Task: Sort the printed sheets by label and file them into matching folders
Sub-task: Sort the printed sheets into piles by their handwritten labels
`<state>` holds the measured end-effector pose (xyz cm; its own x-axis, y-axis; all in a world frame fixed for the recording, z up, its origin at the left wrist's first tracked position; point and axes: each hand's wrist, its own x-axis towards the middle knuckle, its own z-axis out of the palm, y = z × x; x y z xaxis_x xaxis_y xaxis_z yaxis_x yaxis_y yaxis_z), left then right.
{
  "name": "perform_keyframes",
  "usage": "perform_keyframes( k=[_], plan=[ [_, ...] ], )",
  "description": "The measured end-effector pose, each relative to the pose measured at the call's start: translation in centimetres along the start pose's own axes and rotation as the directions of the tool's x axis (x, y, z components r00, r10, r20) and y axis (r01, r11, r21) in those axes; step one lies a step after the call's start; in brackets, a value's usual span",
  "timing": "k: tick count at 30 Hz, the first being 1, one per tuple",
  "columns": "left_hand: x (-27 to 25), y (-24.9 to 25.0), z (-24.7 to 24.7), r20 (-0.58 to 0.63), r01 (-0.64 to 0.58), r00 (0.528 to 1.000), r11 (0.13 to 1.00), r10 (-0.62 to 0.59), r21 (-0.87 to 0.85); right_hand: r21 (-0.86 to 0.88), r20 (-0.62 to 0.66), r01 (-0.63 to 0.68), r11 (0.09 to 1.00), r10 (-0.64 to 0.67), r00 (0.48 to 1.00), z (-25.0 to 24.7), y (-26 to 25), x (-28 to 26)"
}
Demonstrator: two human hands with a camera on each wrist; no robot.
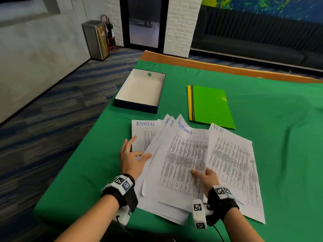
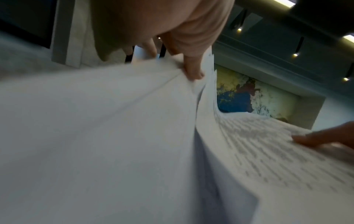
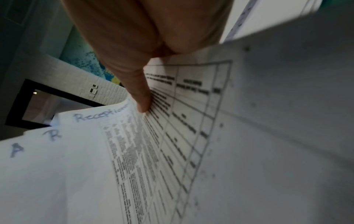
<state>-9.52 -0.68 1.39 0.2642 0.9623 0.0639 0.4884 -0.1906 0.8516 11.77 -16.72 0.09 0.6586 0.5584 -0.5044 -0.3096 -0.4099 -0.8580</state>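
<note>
Several printed sheets (image 1: 183, 163) lie fanned out on the green cloth near the front edge. Their hand-written labels read ADMIN (image 1: 145, 124), Receptionist (image 1: 184, 129) and H.R (image 1: 218, 130). My left hand (image 1: 139, 151) is at the fan's left edge with its fingers spread. Its thumb (image 2: 193, 72) presses on the paper there. My right hand (image 1: 201, 172) pinches the right edge of the Receptionist sheet (image 3: 107, 116), thumb on top, the other fingers hidden beneath. A green folder (image 1: 211, 105) lies behind the sheets on top of a grey and a yellow one.
An open dark box with a white inside (image 1: 139, 89) stands at the back left of the table. The green cloth (image 1: 279, 137) is bare to the right of the sheets. The table's left edge drops to a striped carpet (image 1: 52, 119).
</note>
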Motion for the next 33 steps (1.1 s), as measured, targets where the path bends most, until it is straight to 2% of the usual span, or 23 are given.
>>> perform_keyframes(
  k=[2,4,6,9,14,18,22,24,26,29,31,33],
  plan=[
    [0.0,0.3,-0.3,-0.043,0.089,0.995,0.989,-0.095,-0.12,-0.061,-0.013,-0.002,0.998,0.001,1.0,0.3,0.7,0.3],
    [0.0,0.2,-0.6,-0.127,0.186,0.968,0.958,-0.216,-0.217,-0.092,-0.079,-0.02,0.996,0.012,0.997,0.1,1.2,1.1],
    [0.0,-0.2,-1.1,-0.166,0.212,0.951,0.942,-0.26,-0.26,-0.066,-0.139,-0.044,0.997,0.034,0.99,-0.6,1.4,1.6],
    [-0.1,-1.3,-1.4,-0.093,0.195,0.966,0.919,-0.24,-0.343,0.009,-0.161,-0.053,0.999,0.054,0.986,-2.1,1.1,1.4],
    [0.2,-3.0,-0.9,-0.089,0.185,0.972,0.945,-0.216,-0.269,0.09,-0.115,-0.053,0.994,0.063,0.991,-3.3,0.7,1.1],
    [0.4,-2.6,-0.7,-0.076,0.174,0.978,0.964,-0.193,-0.199,0.083,-0.108,-0.047,0.995,0.056,0.993,-3.1,1.4,1.4],
    [0.2,-2.4,-0.8,-0.013,0.182,0.982,0.965,-0.188,-0.188,0.101,-0.084,-0.046,0.994,0.055,0.995,-2.6,1.1,1.0],
    [-0.1,-1.8,-0.5,-0.023,0.108,0.994,0.992,-0.11,-0.065,0.112,-0.07,-0.032,0.993,0.04,0.997,-2.3,1.1,0.8],
    [-0.5,-0.8,-0.1,0.005,0.041,0.999,0.999,-0.041,-0.03,0.127,-0.047,-0.025,0.992,0.031,0.998,-1.8,1.0,0.5],
    [-0.9,0.1,0.6,0.153,0.071,0.987,0.989,-0.051,-0.13,0.116,-0.014,-0.019,0.993,0.021,1.0,-1.2,1.2,0.3],
    [-0.8,0.1,0.9,0.159,0.065,0.986,0.992,-0.047,-0.111,0.107,-0.012,-0.006,0.994,0.007,1.0,-1.1,1.4,0.2],
    [-0.7,0.1,0.7,0.114,0.095,0.99,0.984,-0.078,-0.149,0.08,-0.014,0.024,0.997,-0.023,1.0,-1.0,1.7,0.2]
  ],
)
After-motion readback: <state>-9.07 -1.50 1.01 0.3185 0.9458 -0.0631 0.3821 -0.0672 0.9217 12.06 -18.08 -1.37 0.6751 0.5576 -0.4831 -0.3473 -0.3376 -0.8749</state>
